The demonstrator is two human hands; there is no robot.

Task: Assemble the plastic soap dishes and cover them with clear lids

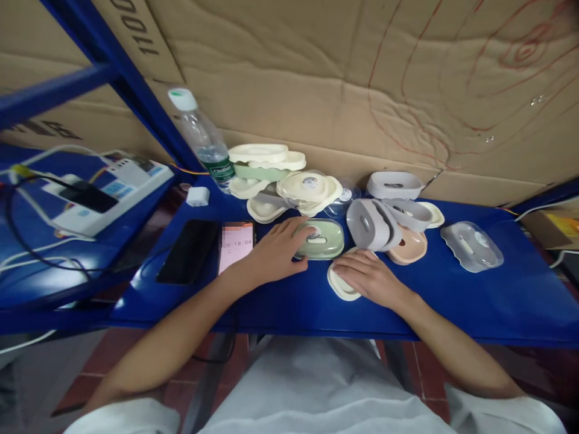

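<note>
A pale green soap box (332,247) with a clear lid and a round sticker lies on the blue table. My left hand (281,250) grips its left end, fingers over the top and thumb at the near side. Just to the right and nearer to me, my right hand (373,274) is closed over a cream oval soap-dish part (341,288); its thumb is hidden. Grey soap-box parts (366,223) and a peach one (411,246) sit beyond the right hand. Behind the green box, a cream lid (307,187) with a sticker rests on other parts.
Stacked cream and green parts (266,154) stand at the back beside a water bottle (208,144). A lit phone (235,241), a dark phone (187,250) and a white charger (198,196) lie left. A clear lid (473,246) lies right. A power strip (117,202) is far left.
</note>
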